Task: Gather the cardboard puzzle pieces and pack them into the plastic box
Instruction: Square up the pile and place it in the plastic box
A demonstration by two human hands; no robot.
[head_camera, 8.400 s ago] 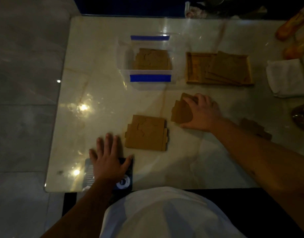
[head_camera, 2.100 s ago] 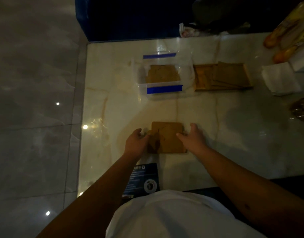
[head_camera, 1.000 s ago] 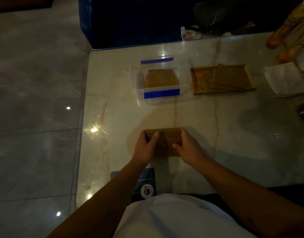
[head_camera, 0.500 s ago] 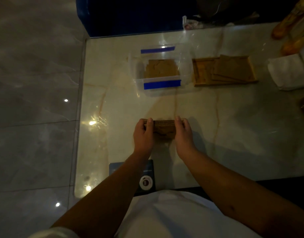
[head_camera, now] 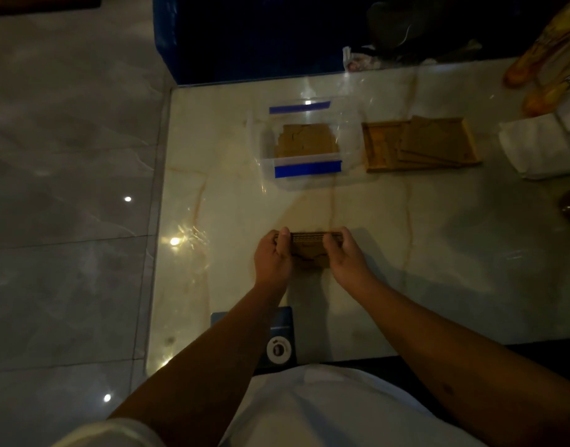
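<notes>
The left hand (head_camera: 272,258) is curled onto the left end of the stack of cardboard puzzle pieces (head_camera: 311,250), which stands on edge on the table (head_camera: 438,253), long axis running left to right. The right hand (head_camera: 344,256) clamps its right end. The plastic box (head_camera: 306,166) lies straight beyond, farther away, with pieces already inside; both hands are equally near it.

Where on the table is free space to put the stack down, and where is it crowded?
Bare marble lies between the held stack and the plastic box, and to the right of the right hand, below the wooden tray. The far right is crowded: white cloth and packets. A dark card takes the near edge.
</notes>
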